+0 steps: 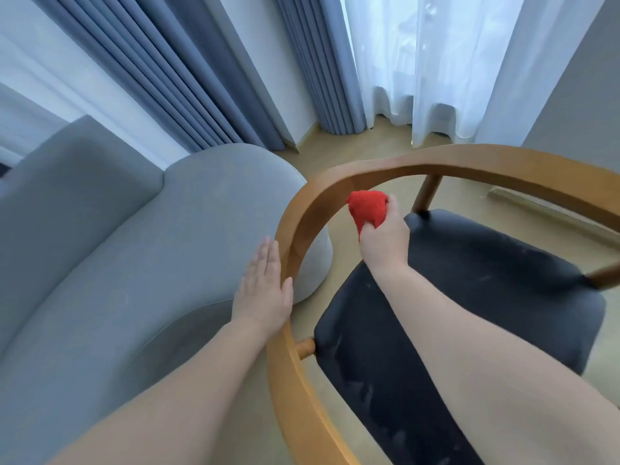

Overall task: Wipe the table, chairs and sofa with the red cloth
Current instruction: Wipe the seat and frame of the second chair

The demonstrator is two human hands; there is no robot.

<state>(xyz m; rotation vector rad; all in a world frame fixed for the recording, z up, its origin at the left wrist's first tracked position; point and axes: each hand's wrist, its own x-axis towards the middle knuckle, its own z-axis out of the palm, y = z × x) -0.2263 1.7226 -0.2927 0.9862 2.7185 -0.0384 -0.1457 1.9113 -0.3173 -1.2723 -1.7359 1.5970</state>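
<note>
A wooden chair with a curved backrest rail (335,186) and a dark seat cushion (469,297) stands in front of me. My right hand (385,239) grips the bunched red cloth (367,208) and holds it against the inner face of the rail. My left hand (263,290) lies flat with straight fingers against the outer side of the rail, lower left. The grey sofa (134,246) sits just left of the chair, its rounded arm touching or nearly touching the rail.
Blue-grey curtains (208,78) and white sheer curtains (436,68) hang behind. Beige floor (362,146) shows between sofa, chair and curtains. A grey wall (577,105) stands at the right.
</note>
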